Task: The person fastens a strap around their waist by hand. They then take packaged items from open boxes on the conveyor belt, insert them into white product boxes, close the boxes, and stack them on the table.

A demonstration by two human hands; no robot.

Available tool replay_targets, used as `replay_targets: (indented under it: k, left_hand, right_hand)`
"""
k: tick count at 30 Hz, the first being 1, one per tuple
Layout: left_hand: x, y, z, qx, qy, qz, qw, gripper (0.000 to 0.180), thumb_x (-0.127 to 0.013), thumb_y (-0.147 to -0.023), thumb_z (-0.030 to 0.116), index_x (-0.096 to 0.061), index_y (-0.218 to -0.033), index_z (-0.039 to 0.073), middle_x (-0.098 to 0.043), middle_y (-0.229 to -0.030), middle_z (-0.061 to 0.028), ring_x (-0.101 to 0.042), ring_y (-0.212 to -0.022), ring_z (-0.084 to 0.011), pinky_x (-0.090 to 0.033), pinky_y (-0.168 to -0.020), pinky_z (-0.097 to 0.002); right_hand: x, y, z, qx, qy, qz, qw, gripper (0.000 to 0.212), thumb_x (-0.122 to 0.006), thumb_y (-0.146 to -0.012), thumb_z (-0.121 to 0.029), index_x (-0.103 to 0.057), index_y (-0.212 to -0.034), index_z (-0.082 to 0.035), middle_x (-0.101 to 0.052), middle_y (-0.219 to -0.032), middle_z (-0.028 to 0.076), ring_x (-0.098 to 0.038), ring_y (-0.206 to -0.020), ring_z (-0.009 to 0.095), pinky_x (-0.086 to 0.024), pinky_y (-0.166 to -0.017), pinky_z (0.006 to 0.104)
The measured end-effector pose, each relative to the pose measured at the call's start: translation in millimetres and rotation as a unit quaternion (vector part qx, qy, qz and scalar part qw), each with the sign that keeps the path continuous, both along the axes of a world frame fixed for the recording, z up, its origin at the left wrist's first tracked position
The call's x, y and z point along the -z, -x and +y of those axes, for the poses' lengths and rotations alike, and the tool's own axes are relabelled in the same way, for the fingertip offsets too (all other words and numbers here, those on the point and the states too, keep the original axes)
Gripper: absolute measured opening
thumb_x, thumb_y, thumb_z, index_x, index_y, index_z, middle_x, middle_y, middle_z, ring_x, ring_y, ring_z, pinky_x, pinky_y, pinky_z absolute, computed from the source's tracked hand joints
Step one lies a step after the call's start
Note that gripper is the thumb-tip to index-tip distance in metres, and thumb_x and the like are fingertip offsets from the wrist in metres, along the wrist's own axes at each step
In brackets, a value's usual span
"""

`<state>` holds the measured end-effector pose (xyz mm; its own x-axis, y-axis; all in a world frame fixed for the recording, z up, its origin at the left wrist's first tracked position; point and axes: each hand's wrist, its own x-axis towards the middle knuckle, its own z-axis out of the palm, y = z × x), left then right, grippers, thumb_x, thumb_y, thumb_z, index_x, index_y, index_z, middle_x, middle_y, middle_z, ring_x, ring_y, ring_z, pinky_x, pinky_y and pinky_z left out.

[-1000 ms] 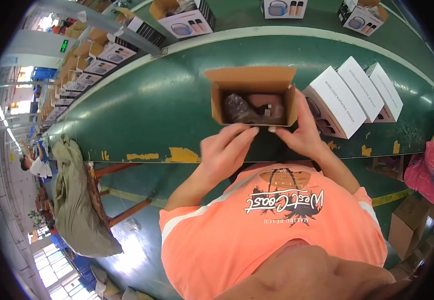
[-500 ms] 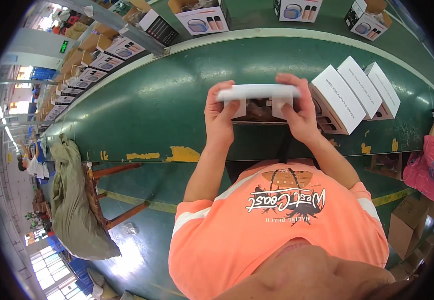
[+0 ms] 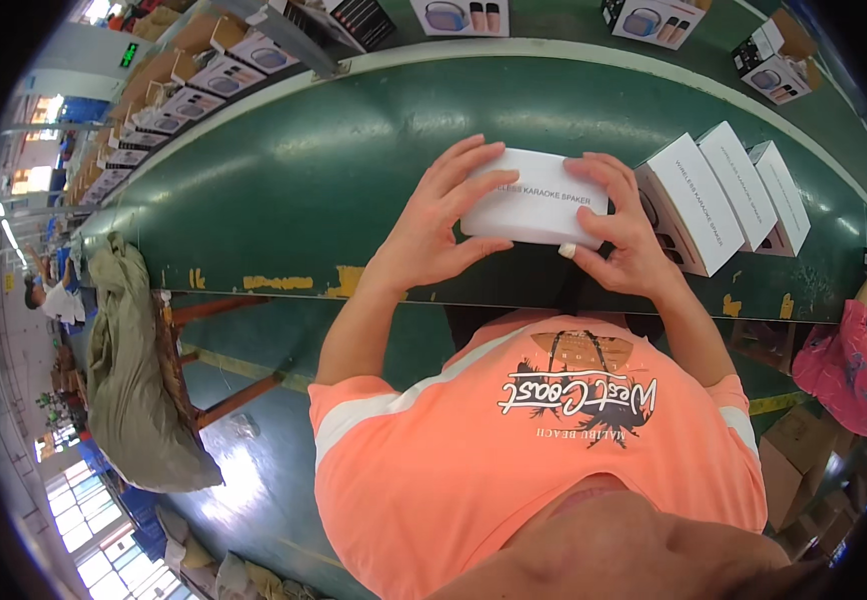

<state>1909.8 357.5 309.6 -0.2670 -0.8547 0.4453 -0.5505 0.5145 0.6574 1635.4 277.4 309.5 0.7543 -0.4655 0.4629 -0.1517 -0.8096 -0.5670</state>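
A white carton (image 3: 536, 217) stands on the green workbench in front of me, its lid panel lying flat over the top. My left hand (image 3: 446, 218) grips its left end, fingers over the top and the thumb along the near edge. At the right end my right hand (image 3: 626, 228) holds the same carton, fingers bent over the lid. A small white covering sits on that thumb's tip. The carton's contents are hidden under the lid. Close to my right hand stand three white cartons (image 3: 696, 205) in a slanting row, with their lids down.
Beyond the pale edge of the green workbench (image 3: 284, 190), several open printed cartons (image 3: 459, 17) stand on a green surface. More line up at the far left (image 3: 194, 105). An olive cloth (image 3: 129, 380) drapes over a wooden frame at left. A person in pink (image 3: 849, 370) is at right.
The carton's lid, half raised with flaps and dark contents showing earlier, now lies down over the opening. Both my hands have shifted from under the lid to the carton's two ends.
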Motion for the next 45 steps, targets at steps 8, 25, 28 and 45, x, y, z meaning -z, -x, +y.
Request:
replay_targets:
  k: [8, 25, 28, 45]
  left_hand:
    - [-0.3, 5.5, -3.8, -0.020, 0.006, 0.007, 1.000, 0.046, -0.083, -0.073, 0.011, -0.077, -0.116, 0.026, -0.052, -0.146, -0.0127, -0.044, -0.138, -0.0374, -0.039, -0.111, -0.0473]
    - [16.6, 1.3, -3.1, -0.054, 0.149, -0.206, 0.966, 0.057, -0.082, -0.074, 0.029, -0.068, -0.129, 0.034, -0.050, -0.151, -0.0108, -0.047, -0.139, -0.0339, -0.040, -0.108, -0.0459]
    - [12.1, 1.8, -8.3, -0.026, 0.117, -0.212, 0.970, 0.068, -0.085, -0.071, 0.024, -0.064, -0.136, 0.024, -0.045, -0.153, -0.0165, -0.047, -0.139, -0.0349, -0.041, -0.109, -0.0472]
    - [33.9, 131.3, -22.7, 0.011, -0.160, 0.120, 0.980, 0.156, -0.097, -0.063, 0.027, 0.029, -0.149, -0.008, -0.001, -0.164, -0.0331, -0.013, -0.154, -0.0418, -0.021, -0.124, -0.0414]
  right_hand:
    - [-10.3, -0.7, -3.9, -0.005, 0.003, 0.012, 1.000, 0.024, -0.080, -0.077, -0.008, -0.056, -0.080, -0.004, -0.055, -0.142, 0.011, -0.043, -0.131, 0.044, -0.039, -0.104, 0.0521]
    - [-7.7, -2.9, 2.9, 0.017, 0.142, 0.068, 0.987, 0.032, -0.086, -0.065, -0.008, -0.057, -0.079, -0.003, -0.055, -0.141, 0.013, -0.044, -0.131, 0.049, -0.047, -0.099, 0.0576]
    - [2.7, -0.4, -1.4, 0.026, 0.159, 0.047, 0.986, 0.032, -0.086, -0.065, -0.009, -0.057, -0.079, -0.005, -0.056, -0.141, 0.013, -0.044, -0.130, 0.050, -0.046, -0.100, 0.0574]
    - [14.3, 263.3, -49.8, 0.626, 0.014, -0.168, 0.761, 0.046, -0.056, -0.101, -0.019, -0.045, -0.140, 0.002, -0.054, -0.136, 0.017, -0.054, -0.124, 0.027, -0.041, -0.106, 0.0387]
